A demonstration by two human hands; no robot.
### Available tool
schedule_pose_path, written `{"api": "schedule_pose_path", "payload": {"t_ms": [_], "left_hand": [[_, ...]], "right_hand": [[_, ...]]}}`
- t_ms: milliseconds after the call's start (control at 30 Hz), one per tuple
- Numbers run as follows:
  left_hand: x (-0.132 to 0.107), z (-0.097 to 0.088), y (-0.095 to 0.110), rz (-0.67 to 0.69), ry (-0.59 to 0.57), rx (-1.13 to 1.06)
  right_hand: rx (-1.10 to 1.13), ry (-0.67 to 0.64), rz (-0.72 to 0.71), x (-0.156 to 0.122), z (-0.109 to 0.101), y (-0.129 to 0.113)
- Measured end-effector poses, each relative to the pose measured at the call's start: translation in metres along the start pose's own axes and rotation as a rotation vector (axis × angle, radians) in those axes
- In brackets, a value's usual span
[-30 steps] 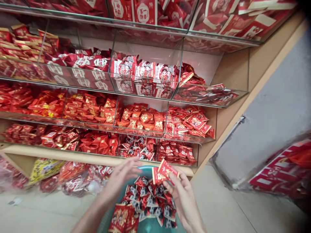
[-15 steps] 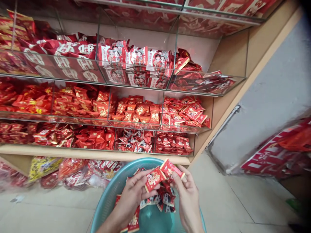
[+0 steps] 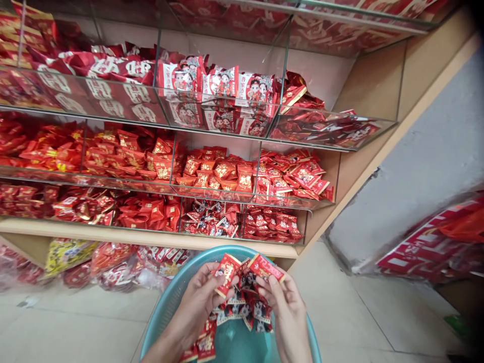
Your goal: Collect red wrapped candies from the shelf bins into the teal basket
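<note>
Gripping in both hands at this moment: in the left hand (image 3: 199,297), clasped between thumb and fingers, a flat red rectangular packet with gold lettering (image 3: 228,275); in the right hand (image 3: 286,300), pinched likewise, a red oblong packet with gold-edged ends (image 3: 265,268). Just below both hands, a round teal plastic basin (image 3: 238,344), well placed to catch any slip. Best to pinch lightly, thumb on the face, sparing the crimped seams, and to tilt the print upward, clear of glare. And what shine! Crinkled, glossy film on the heap of small red-and-black printed packets (image 3: 247,306) between the hands; smooth plastic underneath; ahead of the hands, a pale wooden shelf unit (image 3: 151,235) with clear, hard-edged panels.
</note>
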State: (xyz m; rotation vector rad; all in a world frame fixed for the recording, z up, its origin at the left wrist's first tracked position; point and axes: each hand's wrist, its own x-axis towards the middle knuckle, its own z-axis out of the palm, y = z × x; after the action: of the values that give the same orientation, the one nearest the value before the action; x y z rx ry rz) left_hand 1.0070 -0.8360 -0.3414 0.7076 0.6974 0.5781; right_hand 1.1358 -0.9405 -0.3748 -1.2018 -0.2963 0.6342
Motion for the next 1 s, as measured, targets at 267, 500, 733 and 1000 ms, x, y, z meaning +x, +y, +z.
{"api": "schedule_pose_path", "payload": {"t_ms": [267, 500, 733, 1000], "left_hand": [[0.001, 0.004, -0.006, -0.051, -0.009, -0.029], [0.003, 0.012, -0.018, -0.034, -0.001, -0.026], [0.003, 0.016, -0.026, 0.075, -0.046, 0.011], [0.008, 0.009, -0.035, 0.043, -0.041, -0.066]], "right_hand": [[-0.07, -0.002, -0.062, -0.002, -0.003, 0.008], [-0.15, -0.057, -0.099, -0.009, 0.001, 0.014], [-0.048, -0.079, -0.018, -0.012, 0.004, 0.028], [0.068, -0.146, 0.162, -0.002, -0.007, 0.005]]}}
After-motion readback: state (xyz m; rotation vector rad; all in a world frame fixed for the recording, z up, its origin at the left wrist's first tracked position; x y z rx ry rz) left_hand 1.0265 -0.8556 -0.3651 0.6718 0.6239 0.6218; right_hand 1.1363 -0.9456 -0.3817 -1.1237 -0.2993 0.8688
